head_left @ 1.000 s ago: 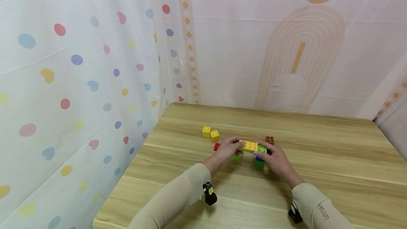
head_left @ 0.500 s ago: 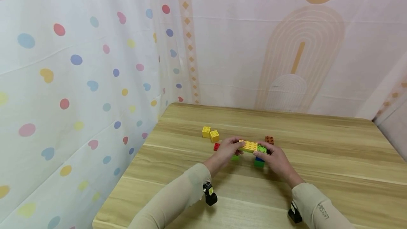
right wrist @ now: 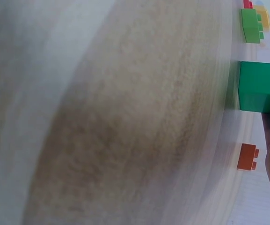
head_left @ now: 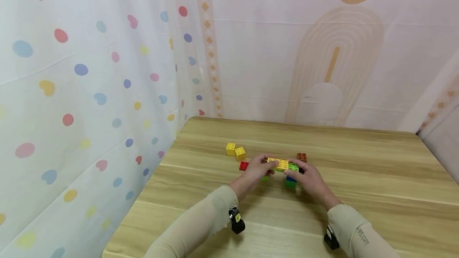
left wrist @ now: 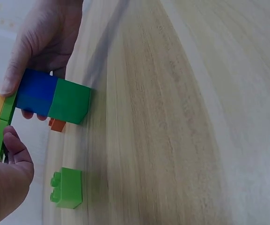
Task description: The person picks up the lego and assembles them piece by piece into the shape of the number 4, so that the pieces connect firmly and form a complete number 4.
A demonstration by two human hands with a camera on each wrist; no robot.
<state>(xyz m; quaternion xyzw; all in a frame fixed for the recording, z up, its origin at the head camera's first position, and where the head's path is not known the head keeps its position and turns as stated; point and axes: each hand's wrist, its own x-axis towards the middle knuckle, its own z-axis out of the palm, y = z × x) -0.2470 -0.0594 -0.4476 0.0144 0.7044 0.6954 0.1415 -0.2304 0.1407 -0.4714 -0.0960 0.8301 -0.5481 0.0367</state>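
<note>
A toy building brick stack stands on the table, with a dark green brick [left wrist: 71, 101] at the bottom and a blue brick [left wrist: 35, 89] above it. Flat light green pieces [head_left: 293, 167] lie over the blue one, and a long yellow brick [head_left: 282, 165] sits on top, overhanging to the left. My left hand [head_left: 255, 170] pinches the yellow brick's left end, thumb on top and fingers beneath, around the light green layer. My right hand [head_left: 311, 181] holds the stack's right side, thumb in front near the light green layer and fingers behind the blue brick.
Two yellow bricks [head_left: 235, 151] sit at the back left of the wooden table [head_left: 358, 186]. A red brick [head_left: 244, 165] and a light green brick [left wrist: 70, 188] are close to my left hand. Behind the stack lies an orange-brown brick [right wrist: 246, 157]. Patterned curtains [head_left: 258, 71] border the table.
The head view has shifted slightly. My left thumb lies a little further over the yellow brick; both hands otherwise keep their hold on the stack.
</note>
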